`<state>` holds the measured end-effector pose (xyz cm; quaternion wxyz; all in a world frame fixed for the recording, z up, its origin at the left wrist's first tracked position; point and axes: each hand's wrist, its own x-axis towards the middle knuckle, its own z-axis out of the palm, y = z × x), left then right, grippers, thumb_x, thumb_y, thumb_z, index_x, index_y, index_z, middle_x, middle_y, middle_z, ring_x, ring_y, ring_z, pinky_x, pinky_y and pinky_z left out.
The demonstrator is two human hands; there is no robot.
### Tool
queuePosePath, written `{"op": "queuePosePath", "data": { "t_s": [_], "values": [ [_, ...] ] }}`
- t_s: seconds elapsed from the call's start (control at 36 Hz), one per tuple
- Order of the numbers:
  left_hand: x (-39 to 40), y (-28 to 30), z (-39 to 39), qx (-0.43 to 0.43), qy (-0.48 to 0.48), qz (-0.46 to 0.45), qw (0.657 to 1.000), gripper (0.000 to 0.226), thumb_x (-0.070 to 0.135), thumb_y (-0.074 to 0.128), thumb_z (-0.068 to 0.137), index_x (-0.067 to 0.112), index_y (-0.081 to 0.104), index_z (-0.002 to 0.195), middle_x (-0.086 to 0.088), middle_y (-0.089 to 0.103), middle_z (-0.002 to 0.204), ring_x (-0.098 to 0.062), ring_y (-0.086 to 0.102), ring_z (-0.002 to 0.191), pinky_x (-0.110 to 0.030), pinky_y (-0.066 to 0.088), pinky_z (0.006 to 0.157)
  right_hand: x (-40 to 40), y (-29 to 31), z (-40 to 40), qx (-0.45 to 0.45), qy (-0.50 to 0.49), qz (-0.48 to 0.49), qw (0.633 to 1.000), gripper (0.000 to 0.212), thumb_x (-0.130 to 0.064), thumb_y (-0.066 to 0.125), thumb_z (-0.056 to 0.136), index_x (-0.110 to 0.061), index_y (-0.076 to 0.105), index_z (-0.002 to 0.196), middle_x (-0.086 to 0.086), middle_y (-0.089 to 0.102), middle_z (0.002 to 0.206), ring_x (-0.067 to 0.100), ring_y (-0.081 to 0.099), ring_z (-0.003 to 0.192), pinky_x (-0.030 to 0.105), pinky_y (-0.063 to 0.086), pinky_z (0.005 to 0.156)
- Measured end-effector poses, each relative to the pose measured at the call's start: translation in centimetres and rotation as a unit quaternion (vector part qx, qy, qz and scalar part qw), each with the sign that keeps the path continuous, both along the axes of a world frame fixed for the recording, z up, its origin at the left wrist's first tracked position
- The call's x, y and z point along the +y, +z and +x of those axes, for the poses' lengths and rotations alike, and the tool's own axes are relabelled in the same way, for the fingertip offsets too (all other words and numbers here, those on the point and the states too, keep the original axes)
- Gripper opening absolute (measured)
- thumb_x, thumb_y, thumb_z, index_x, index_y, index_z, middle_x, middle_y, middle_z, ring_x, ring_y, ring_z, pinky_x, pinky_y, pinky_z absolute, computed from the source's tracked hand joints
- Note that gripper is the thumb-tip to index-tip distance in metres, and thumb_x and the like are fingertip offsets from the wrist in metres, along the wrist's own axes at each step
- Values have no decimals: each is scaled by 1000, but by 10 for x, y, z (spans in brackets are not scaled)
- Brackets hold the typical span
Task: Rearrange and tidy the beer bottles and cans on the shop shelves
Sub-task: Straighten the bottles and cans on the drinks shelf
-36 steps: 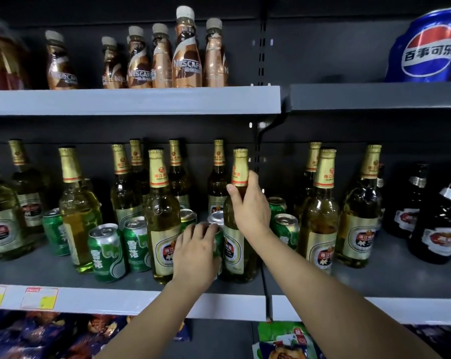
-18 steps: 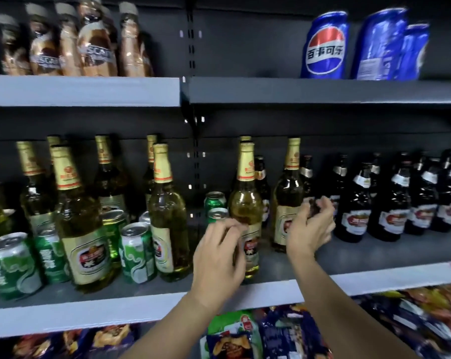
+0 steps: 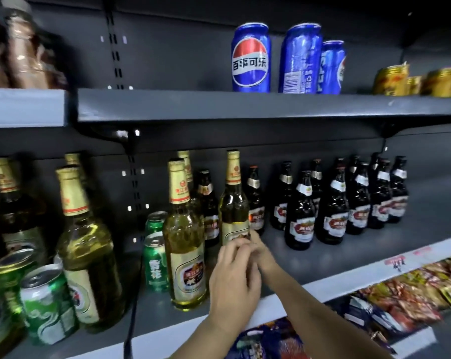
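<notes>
Half a second ago the two hands were apart, the left one near a golden bottle at the front and the right one farther right by the dark bottles. Now both hands have come together low on one bottle, and the view has slid to the right along the shelf.

In the head view, the left hand is curled around the bottom part of a tall golden beer bottle. The right hand sits just behind it with its fingers on the same bottle near the label. How tight the right hand holds is hard to tell, because the left hand hides most of it. The bottle stands up straight on the middle shelf, right beside the dark beer bottles.

The dark bottles already stand in a neat bunch. A second golden bottle stands close to the left, with green beer cans tucked behind it. Farther left, more golden bottles and green cans are still all mixed up. So I think the job is only partly done: the golden bottles and the cans still need sorting into their own groups.
</notes>
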<state>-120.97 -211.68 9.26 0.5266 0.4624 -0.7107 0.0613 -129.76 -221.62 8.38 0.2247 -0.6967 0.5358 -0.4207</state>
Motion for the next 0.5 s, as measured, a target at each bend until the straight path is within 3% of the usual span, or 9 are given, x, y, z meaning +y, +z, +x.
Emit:
{"op": "queuePosePath", "data": {
  "t_s": [0.03, 0.08, 0.11, 0.19, 0.36, 0.44, 0.5],
  "values": [
    [-3, 2, -6, 22, 10, -2, 1000, 38, 18, 54, 86, 31, 48, 121, 19, 38, 125, -5, 42, 118, -23, 49, 89, -3, -4, -6, 4, 4, -11, 1000, 20, -11, 46, 99, -19, 58, 113, -3, 64, 98, 17, 61, 95, 34, 50, 90],
    [-9, 5, -15, 84, 33, 6, 996, 60, 17, 64, 86, 35, 35, 136, 15, 29, 140, -7, 29, 133, -20, 32, 101, -2, -3, -24, -38, -4, 14, 999, 40, -3, 51, 92, -24, 49, 126, -9, 55, 117, 15, 56, 110, 26, 44, 96],
    [-12, 6, -19, 120, 43, 20, 992, 72, 17, 68, 85, 34, 29, 142, 13, 24, 146, -7, 22, 138, -20, 25, 104, -2, -1, -33, -57, -23, 8, 998, 44, -1, 53, 89, -23, 46, 127, -12, 51, 118, 11, 53, 109, 21, 41, 91],
    [-30, 9, -28, 213, 63, 78, 972, 95, 20, 77, 78, 22, 16, 151, 0, 20, 155, -14, 14, 143, -23, 15, 108, -2, 7, -62, -54, -116, -49, 991, 48, -6, 57, 85, -21, 44, 130, -14, 51, 113, 8, 52, 104, 24, 41, 81],
    [-83, 10, -38, 289, 132, 147, 937, 112, 27, 86, 67, 6, 15, 151, -19, 26, 153, -34, 21, 142, -44, 18, 115, -17, 1, -108, -18, -147, -140, 979, 44, -4, 50, 81, -20, 54, 122, -13, 58, 99, 10, 57, 90, 27, 48, 72],
    [-109, 4, -37, 325, 174, 147, 918, 109, 26, 89, 63, 9, 23, 148, -23, 40, 143, -40, 36, 133, -51, 33, 108, -23, -5, -116, 25, -88, -148, 985, 45, -23, 36, 79, -23, 57, 119, -16, 57, 95, 10, 59, 83, 30, 52, 74],
    [-121, 0, -35, 344, 192, 141, 908, 100, 25, 89, 61, 13, 31, 141, -21, 50, 133, -42, 47, 123, -55, 41, 100, -26, -12, -118, 50, -27, -128, 990, 55, -34, 25, 75, -26, 55, 120, -18, 54, 94, 8, 58, 82, 25, 49, 76]
  ]
}}
